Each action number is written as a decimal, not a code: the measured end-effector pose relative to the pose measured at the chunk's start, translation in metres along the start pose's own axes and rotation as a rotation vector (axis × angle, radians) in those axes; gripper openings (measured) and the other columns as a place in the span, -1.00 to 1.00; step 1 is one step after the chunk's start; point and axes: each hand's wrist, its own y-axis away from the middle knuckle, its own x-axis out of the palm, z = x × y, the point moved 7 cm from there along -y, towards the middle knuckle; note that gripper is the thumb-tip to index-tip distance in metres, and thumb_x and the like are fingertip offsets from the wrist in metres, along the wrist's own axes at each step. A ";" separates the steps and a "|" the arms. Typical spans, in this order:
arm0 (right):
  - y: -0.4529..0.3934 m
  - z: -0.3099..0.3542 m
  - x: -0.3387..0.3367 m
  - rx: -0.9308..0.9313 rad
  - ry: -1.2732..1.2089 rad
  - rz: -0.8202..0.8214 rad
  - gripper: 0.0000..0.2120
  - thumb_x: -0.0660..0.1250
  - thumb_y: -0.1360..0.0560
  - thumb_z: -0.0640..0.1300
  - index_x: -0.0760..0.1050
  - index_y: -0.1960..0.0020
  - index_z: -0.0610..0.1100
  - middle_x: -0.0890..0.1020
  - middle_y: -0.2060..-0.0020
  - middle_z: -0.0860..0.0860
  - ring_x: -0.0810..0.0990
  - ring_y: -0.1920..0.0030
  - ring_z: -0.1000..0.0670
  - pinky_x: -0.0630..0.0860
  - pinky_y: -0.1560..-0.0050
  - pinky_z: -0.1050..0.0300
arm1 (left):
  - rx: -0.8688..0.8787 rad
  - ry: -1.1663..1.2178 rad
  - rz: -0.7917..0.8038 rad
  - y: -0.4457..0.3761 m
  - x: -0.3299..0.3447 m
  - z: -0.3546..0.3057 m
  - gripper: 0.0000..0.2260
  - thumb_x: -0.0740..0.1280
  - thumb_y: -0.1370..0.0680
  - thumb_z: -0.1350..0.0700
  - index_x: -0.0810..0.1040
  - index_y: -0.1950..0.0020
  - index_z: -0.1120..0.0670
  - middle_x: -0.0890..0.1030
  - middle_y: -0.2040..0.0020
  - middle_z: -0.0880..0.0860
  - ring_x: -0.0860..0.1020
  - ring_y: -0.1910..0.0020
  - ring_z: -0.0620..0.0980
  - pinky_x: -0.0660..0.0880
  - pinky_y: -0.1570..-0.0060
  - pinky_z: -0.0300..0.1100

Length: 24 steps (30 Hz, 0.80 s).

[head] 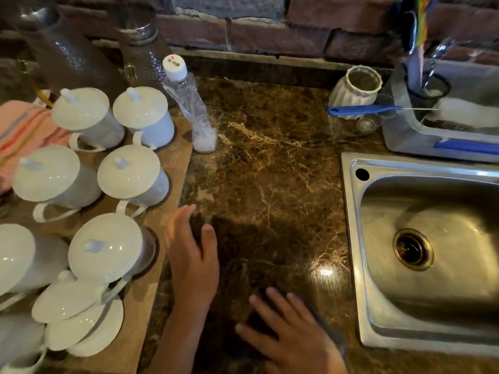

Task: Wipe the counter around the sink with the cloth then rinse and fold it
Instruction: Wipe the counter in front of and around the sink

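Wiping stage | right hand [291, 336] flat, fingers spread on dark cloth [334, 338] beneath, pressing it to surface [270, 157] | left hand [193, 255] ahead, relaxed, empty | sink [426, 252] right of hands, for rinsing

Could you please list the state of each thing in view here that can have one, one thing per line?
left hand: open, fingers straight over the counter
right hand: open, fingers spread flat; a cloth under it cannot be told
sink: basin holds no dishes, drain uncovered
plastic bottle: upright, capped
lidded cups: lids on
white ribbed jar: uncovered
blue-handled brush: lying across the jar
pink striped towel: bunched at the left edge
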 end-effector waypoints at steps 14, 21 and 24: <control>-0.071 -0.053 -0.022 -0.025 -0.093 0.027 -0.45 0.12 -0.60 0.24 0.16 -0.57 0.22 0.21 -0.60 -0.03 0.12 -0.60 -0.19 0.03 -0.57 -0.22 | 0.120 -0.060 0.159 -0.061 0.068 -0.028 -0.62 0.13 -0.66 -0.02 0.37 -0.45 0.06 0.41 -0.40 0.04 0.36 -0.39 -0.03 0.36 -0.38 0.04; -0.165 -0.249 -0.037 0.681 -0.084 -0.125 -0.46 0.00 -0.65 0.14 0.12 -0.61 0.09 0.20 -0.60 -0.16 0.11 -0.59 -0.27 0.06 -0.56 -0.27 | 0.258 -0.537 0.280 -0.062 0.111 -0.022 -0.55 0.05 -0.66 -0.10 0.38 -0.45 0.10 0.37 -0.50 0.11 0.29 -0.51 0.12 0.33 -0.42 0.17; -0.229 -0.268 -0.046 0.775 -0.125 -0.154 -0.44 0.02 -0.66 0.13 0.09 -0.62 0.03 0.16 -0.61 -0.18 0.07 -0.59 -0.30 0.04 -0.56 -0.30 | 0.217 -0.488 0.237 -0.064 0.108 -0.020 -0.52 0.02 -0.65 -0.14 0.35 -0.47 0.08 0.36 -0.50 0.08 0.30 -0.51 0.09 0.36 -0.40 0.16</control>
